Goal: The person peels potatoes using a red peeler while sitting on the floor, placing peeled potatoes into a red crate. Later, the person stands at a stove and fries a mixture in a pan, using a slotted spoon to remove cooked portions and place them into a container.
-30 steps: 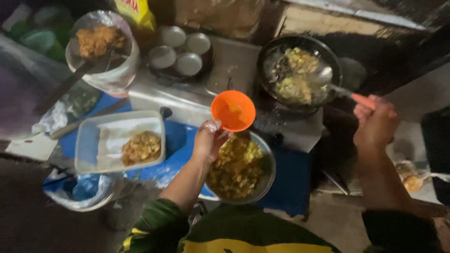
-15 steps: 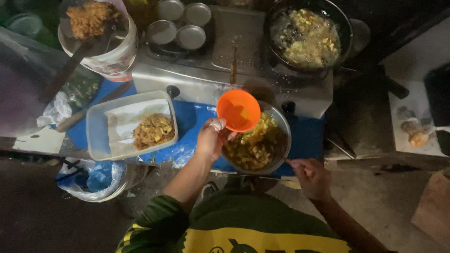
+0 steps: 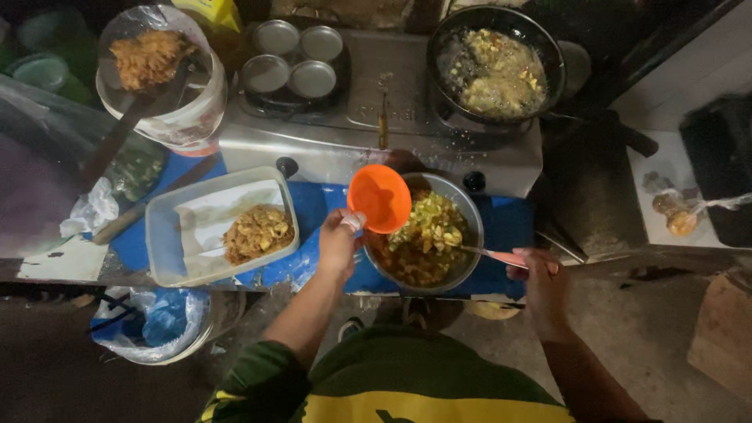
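left hand (image 3: 338,244) has the small orange bowl (image 3: 380,198) pinched at its rim, fingers closed on the edge, tipped over the near side of the metal mixing bowl (image 3: 467,205) so whatever is in it would fall into the chopped mix. right hand (image 3: 540,276) is wrapped shut around the pink handle of a spoon (image 3: 492,254), whose tip sits down in the food, angled in from the right. i see the plastic tray (image 3: 160,235) of fried bits just left, and the dark frying pan (image 3: 548,59) up on the stove, well apart.
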